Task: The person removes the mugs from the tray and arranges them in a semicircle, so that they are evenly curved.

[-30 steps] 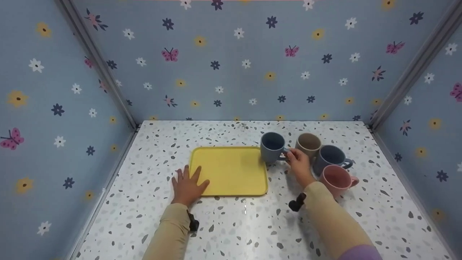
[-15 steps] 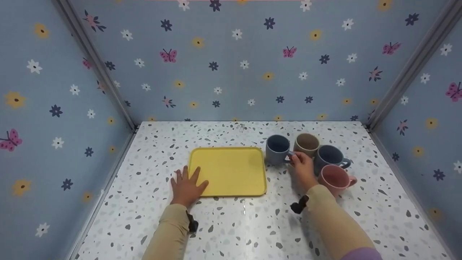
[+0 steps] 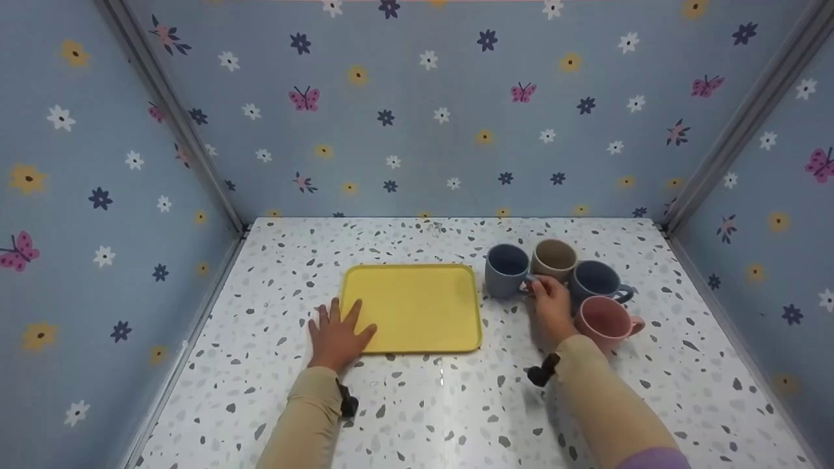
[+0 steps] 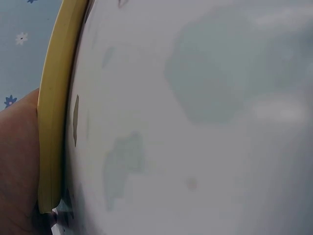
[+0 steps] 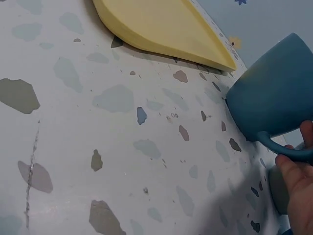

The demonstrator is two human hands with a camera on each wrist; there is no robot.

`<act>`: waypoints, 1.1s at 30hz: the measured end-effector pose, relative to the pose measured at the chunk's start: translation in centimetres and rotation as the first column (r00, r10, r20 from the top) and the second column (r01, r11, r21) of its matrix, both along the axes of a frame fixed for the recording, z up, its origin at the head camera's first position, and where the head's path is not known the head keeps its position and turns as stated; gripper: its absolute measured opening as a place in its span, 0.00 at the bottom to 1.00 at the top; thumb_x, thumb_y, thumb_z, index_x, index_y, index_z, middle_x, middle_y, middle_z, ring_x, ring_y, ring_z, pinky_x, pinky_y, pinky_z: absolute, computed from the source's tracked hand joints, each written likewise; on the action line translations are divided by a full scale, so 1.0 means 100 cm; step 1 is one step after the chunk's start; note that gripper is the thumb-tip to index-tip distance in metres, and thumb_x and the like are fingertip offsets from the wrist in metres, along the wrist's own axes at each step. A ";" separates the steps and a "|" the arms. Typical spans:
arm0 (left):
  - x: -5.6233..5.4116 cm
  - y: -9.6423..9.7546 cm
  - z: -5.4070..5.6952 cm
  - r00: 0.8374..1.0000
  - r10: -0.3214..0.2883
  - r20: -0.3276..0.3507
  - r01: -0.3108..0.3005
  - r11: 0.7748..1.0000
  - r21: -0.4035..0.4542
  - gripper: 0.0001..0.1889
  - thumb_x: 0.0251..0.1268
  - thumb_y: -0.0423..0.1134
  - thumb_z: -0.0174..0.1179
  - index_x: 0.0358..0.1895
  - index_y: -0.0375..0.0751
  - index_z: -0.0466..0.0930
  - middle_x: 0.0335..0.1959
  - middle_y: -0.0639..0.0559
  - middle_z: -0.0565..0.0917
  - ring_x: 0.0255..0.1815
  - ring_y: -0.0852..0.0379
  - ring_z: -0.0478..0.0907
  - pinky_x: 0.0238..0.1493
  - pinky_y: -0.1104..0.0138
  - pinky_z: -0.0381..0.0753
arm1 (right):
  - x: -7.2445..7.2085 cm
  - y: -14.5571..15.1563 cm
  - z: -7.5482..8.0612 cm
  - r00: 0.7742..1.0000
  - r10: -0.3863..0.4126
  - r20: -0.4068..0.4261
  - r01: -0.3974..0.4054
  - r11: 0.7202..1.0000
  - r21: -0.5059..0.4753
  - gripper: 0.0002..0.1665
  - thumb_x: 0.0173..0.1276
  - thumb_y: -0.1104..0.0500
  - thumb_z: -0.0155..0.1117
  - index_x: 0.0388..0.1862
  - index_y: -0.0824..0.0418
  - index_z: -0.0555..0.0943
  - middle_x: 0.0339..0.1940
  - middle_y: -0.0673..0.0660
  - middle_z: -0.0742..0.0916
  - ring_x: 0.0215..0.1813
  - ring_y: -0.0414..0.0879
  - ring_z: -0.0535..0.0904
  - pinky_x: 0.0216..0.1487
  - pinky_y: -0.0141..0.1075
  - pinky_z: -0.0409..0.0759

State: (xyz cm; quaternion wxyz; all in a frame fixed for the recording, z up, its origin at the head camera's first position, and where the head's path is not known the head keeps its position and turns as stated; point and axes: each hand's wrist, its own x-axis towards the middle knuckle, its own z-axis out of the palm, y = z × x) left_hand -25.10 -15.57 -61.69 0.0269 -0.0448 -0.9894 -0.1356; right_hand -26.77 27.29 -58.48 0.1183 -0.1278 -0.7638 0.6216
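My right hand (image 3: pixel 552 307) pinches the handle of a blue mug (image 3: pixel 505 279), which stands upright just right of the yellow tray (image 3: pixel 417 309). In the right wrist view the blue mug (image 5: pixel 274 88) shows its side, with thumb and finger on its handle (image 5: pixel 286 152). My left hand (image 3: pixel 339 339) lies with fingers spread over the tray's near left corner. The left wrist view shows the tray's edge (image 4: pixel 55 107) against part of that hand (image 4: pixel 18 156).
Right of the held mug stand a beige mug (image 3: pixel 554 257), a second blue mug (image 3: pixel 596 281) and a pink mug (image 3: pixel 606 322), grouped close together. The speckled table (image 3: pixel 404 417) is bounded by flower-patterned walls (image 3: pixel 417 130) at the back and sides.
My right hand has moved the blue mug rightward, from overlapping the tray's right edge to beside it, closer to the other mugs. The left hand and tray have stayed in place.
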 end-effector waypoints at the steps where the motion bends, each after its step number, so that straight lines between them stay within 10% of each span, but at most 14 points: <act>1: 0.000 0.000 0.000 1.000 -0.002 0.001 0.002 1.000 0.002 0.37 0.55 0.69 0.40 0.67 0.59 0.54 0.67 0.36 0.48 0.64 0.31 0.41 0.55 0.37 0.38 | 0.000 0.001 0.000 1.000 -0.002 0.001 0.002 1.000 0.008 0.12 0.69 0.58 0.48 0.44 0.63 0.74 0.42 0.57 0.78 0.46 0.50 0.72 0.46 0.39 0.70; 12: 0.000 0.001 0.002 1.000 0.000 0.012 0.000 1.000 -0.001 0.37 0.55 0.69 0.40 0.67 0.58 0.53 0.67 0.35 0.46 0.64 0.31 0.39 0.54 0.36 0.36 | 0.003 0.004 -0.007 0.999 -0.014 -0.042 0.006 0.983 -0.185 0.13 0.69 0.58 0.46 0.47 0.65 0.71 0.48 0.68 0.75 0.50 0.59 0.70 0.49 0.48 0.69; 19: -0.002 0.001 -0.003 1.000 0.003 0.005 -0.004 1.000 0.022 0.37 0.55 0.69 0.41 0.67 0.58 0.54 0.67 0.36 0.46 0.64 0.31 0.38 0.54 0.36 0.35 | 0.003 0.009 -0.008 0.999 -0.046 -0.027 0.048 0.997 0.056 0.14 0.69 0.54 0.46 0.46 0.60 0.73 0.45 0.62 0.78 0.45 0.49 0.72 0.46 0.40 0.68; 33: -0.004 0.006 -0.001 1.000 -0.008 -0.001 0.008 1.000 0.020 0.36 0.56 0.68 0.41 0.67 0.57 0.53 0.67 0.35 0.46 0.64 0.31 0.38 0.54 0.36 0.34 | 0.004 0.010 -0.007 0.997 -0.069 0.026 0.072 0.982 -0.175 0.16 0.68 0.52 0.48 0.48 0.60 0.72 0.49 0.60 0.75 0.51 0.48 0.70 0.53 0.40 0.64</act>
